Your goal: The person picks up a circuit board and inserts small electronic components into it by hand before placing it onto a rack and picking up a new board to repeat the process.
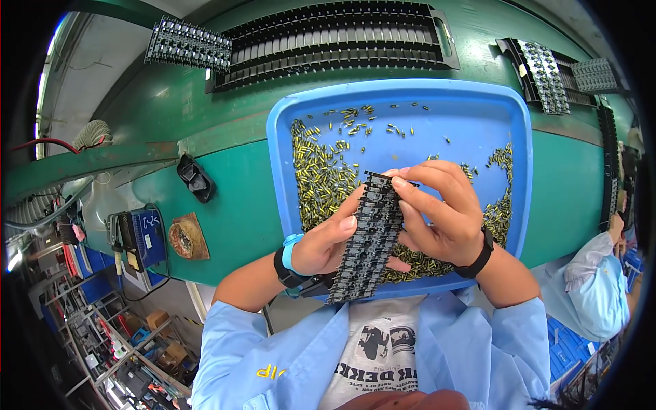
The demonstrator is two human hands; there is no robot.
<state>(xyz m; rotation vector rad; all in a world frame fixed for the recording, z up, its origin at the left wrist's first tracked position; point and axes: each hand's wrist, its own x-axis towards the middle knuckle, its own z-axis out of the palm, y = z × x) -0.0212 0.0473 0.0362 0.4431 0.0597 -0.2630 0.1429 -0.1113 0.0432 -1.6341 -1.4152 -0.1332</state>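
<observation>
A long dark circuit board panel [369, 239], lined with rows of small parts, is held tilted over the near half of a blue plastic tray [403, 87]. My left hand [324, 240] grips the panel along its left side, thumb on the face. At the panel's far end, my right hand [444, 215] has its thumb and index finger pinched together by the edge; whatever lies between them is too small to make out. Loose black-and-yellow cylindrical components, like small capacitors [318, 171], are heaped in the tray, mostly along its left, near and right sides.
Behind the tray, a long black slotted rack [335, 41] carries another board panel [188, 46]. More panels [544, 76] stand at the far right. A small brown dish [188, 236] and a black object [195, 179] lie left. A co-worker's sleeve [594, 287] shows at right.
</observation>
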